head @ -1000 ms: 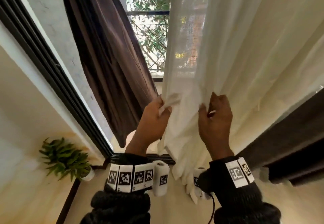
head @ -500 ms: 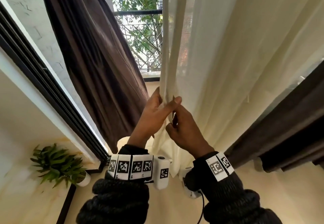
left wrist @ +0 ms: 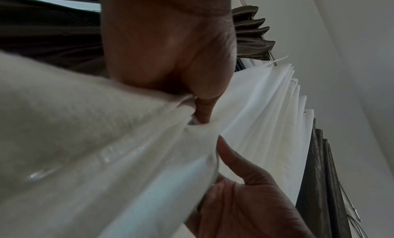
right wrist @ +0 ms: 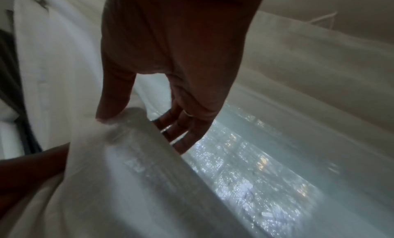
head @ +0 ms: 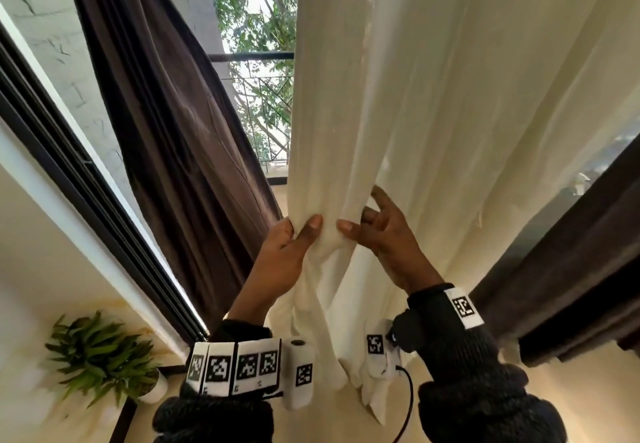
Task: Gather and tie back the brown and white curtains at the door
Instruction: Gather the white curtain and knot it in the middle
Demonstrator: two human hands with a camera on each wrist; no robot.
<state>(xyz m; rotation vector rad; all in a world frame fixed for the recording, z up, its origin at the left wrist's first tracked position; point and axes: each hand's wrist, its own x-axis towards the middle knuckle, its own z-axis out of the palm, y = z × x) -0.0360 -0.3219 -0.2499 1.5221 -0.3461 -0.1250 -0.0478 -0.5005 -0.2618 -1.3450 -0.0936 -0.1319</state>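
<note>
The white curtain (head: 433, 113) hangs in the middle of the doorway. My left hand (head: 301, 231) grips a gathered bunch of its folds at waist height, thumb wrapped across the front. In the left wrist view the left hand (left wrist: 198, 106) clamps the white curtain (left wrist: 85, 140). My right hand (head: 367, 224) is just to the right. Its thumb touches the bunch and its fingers (head: 381, 198) are spread into the loose folds. The right wrist view shows the right hand (right wrist: 140, 123) with straight fingers (right wrist: 181, 133) behind a fold. One brown curtain (head: 180, 130) hangs at left, another brown curtain (head: 571, 269) at right.
A black sliding-door frame (head: 69, 172) runs diagonally at left. A potted plant (head: 100, 356) stands on the floor by the wall below it. Beyond the gap between the curtains are a balcony railing (head: 256, 58) and trees.
The hands were pinching one edge close together. Now my left hand holds a thicker bunch, and my right hand has moved a little right with its fingers spread.
</note>
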